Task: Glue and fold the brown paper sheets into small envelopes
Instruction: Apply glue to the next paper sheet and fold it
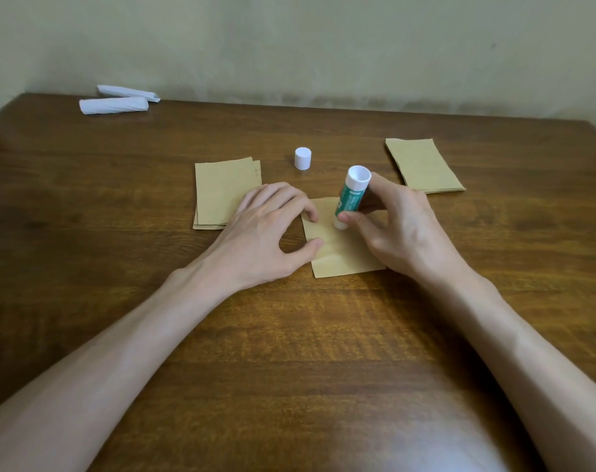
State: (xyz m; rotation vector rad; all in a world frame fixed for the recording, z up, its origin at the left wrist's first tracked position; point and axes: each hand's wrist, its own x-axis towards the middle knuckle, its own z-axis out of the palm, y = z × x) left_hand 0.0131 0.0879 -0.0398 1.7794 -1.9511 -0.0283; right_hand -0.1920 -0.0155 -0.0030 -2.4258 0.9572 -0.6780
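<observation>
Seen from the person's head, looking down at a wooden table (289, 335). One brown sheet (340, 258) lies flat in the middle, between the two hands.

The right hand (397, 229) holds a green and white glue stick (351, 198). Its grip is closed round the barrel, thumb in front and fingers behind. The stick tilts slightly to the right, its lower end touching the upper middle of the sheet, just beside the left fingertips.

The left hand (267, 226) holds nothing. Its fingers are spread and bent, with fingertips and thumb pressing on the sheet's left edge to pin it.

The step in hand looks like spreading glue. To do it well, the left hand should keep the sheet from sliding, and the stick should be drawn in a thin, even line along the strip to be folded over, stopping short of the edge so no glue reaches the table.

The stick's white cap (302, 158) stands behind the sheet. A left stack (221, 189) of brown sheets lies near the left hand, a right stack (424, 165) farther back on the right. Two white paper rolls (114, 105) lie at the far left edge.
</observation>
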